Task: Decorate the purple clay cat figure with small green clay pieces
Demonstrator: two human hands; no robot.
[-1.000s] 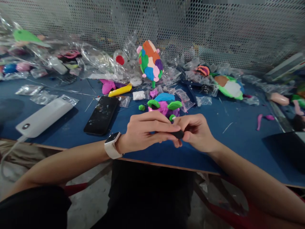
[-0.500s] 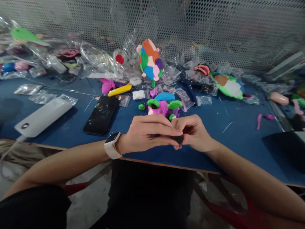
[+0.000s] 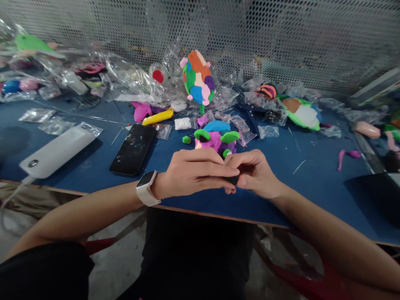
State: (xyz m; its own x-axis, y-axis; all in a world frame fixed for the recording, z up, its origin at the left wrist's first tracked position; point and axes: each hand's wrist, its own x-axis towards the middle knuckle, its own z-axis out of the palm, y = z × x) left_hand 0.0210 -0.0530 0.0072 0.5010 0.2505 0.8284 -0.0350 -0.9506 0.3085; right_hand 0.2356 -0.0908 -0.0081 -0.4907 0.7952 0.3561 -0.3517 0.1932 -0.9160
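Between the fingertips of both hands is a small lump of black modelling clay [image 3: 231,179], partly covered by fingers. My left hand [image 3: 196,173], with a watch on its wrist, pinches the lump from the left. From the right, my right hand [image 3: 254,174] grips it with curled fingers and thumb. Just behind the hands sits a purple, blue and green clay figure [image 3: 215,137], its lower front hidden by them. A small green clay ball [image 3: 186,139] lies left of the figure.
A black phone [image 3: 133,149] and a white power bank [image 3: 59,152] with a cable lie to the left. Behind stand a multicoloured clay piece [image 3: 198,79], a yellow toothed tool [image 3: 158,117] and plastic bags. Purple clay scraps [image 3: 341,160] lie right. Perforated mesh [image 3: 281,37] closes the back.
Both hands stay in nearly the same place, still holding the black clay. The fingers have shifted slightly around it, and the lump looks turned a little.
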